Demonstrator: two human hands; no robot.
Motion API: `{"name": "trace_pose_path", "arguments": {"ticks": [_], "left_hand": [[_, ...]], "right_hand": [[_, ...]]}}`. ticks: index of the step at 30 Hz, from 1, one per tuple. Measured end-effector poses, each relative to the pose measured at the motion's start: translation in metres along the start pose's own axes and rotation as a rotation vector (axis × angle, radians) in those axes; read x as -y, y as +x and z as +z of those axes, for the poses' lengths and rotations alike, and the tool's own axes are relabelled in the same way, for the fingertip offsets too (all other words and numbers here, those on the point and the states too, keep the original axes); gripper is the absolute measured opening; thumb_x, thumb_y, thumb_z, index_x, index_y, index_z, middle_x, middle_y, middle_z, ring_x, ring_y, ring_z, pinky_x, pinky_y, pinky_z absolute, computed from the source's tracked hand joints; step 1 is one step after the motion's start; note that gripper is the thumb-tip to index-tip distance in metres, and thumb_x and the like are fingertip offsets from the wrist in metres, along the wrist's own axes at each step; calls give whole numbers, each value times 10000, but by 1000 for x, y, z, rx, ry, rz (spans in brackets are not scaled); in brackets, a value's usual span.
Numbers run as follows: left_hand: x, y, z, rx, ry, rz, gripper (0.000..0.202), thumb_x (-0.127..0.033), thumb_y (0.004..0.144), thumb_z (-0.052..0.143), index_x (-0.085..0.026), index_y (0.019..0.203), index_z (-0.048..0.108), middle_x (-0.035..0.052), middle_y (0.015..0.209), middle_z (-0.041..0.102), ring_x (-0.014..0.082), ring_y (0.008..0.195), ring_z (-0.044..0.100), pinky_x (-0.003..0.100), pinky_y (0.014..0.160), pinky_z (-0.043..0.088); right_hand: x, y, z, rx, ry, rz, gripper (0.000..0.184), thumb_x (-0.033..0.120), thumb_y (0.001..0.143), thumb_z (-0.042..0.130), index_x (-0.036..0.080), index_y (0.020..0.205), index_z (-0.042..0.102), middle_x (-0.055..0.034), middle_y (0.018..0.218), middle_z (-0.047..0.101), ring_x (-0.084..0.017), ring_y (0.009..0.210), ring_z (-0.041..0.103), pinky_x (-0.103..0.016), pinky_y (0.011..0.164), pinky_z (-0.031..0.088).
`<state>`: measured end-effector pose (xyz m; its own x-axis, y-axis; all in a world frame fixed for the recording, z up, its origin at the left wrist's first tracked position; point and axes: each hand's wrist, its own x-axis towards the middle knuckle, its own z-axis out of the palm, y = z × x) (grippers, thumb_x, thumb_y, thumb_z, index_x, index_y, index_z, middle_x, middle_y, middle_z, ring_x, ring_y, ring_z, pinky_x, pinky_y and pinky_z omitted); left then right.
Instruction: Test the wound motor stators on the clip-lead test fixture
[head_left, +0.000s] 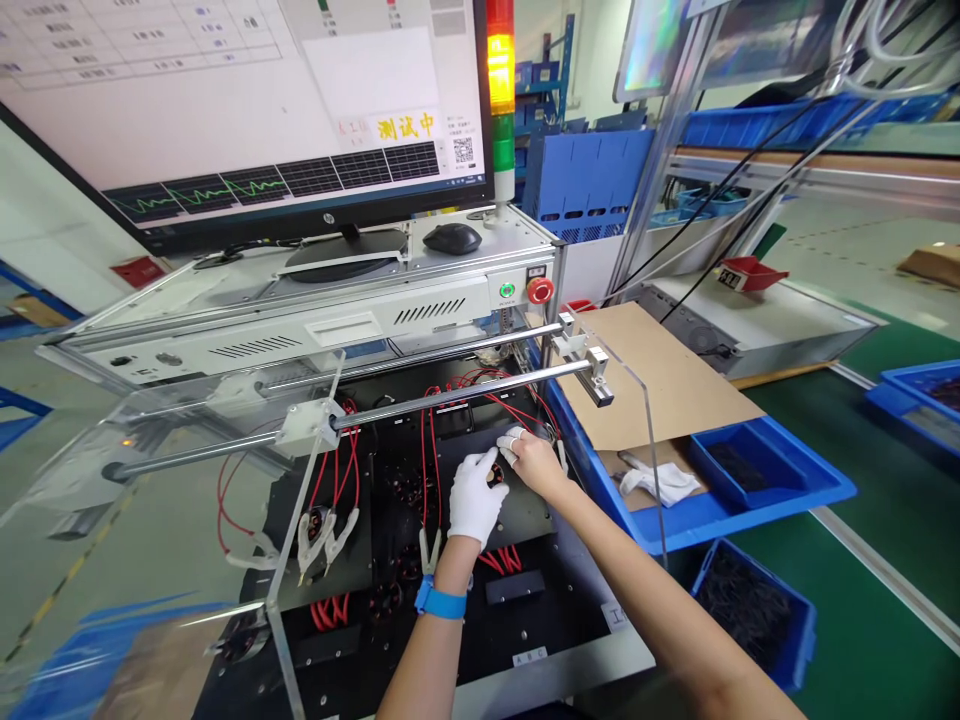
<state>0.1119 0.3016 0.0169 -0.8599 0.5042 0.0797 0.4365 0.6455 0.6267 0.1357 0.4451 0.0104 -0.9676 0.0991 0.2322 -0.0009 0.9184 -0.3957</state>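
My left hand (474, 502), in a white glove with a blue wrist strap (441, 601) below it, curls its thumb and fingers around a small round motor stator (495, 474) with copper showing. The stator is at a dark raised plate on the black test bench. My right hand (527, 457), with white covers on its fingertips, is pinched just beyond the stator; whatever lies between those fingers is hidden. Red wires with pale alligator clips (430, 550) hang left of my left hand. Several more wound stators (409, 487) lie on the black surface there.
Metal rails (465, 394) and a clear plastic guard (307, 490) span the bench. A monitor (247, 110) stands behind, near a lit amber signal tower (500, 75) and red stop button (540, 290). At right, a blue tray (817, 490) holds white gloves (660, 481).
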Motion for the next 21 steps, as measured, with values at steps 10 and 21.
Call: {"name": "trace_pose_path", "arguments": {"ticks": [10,21], "left_hand": [[-5,-2,2,6,-29,-276,928,-202,632,668,-183,1389,131,130,1046,605,254,928,577,312,751,431],[-5,-4,2,-10,-87,-292,931,-174,613,689,-223,1382,167,139,1091,573,256,982,559,327,802,421]], "right_hand": [[13,24,-3,208,96,-127,198,189,826,482,163,884,670,-69,891,646,-166,814,592,-223,720,415],[9,31,8,258,628,78,142,207,637,615,158,728,712,-39,692,673,-163,648,596,-257,635,442]]}}
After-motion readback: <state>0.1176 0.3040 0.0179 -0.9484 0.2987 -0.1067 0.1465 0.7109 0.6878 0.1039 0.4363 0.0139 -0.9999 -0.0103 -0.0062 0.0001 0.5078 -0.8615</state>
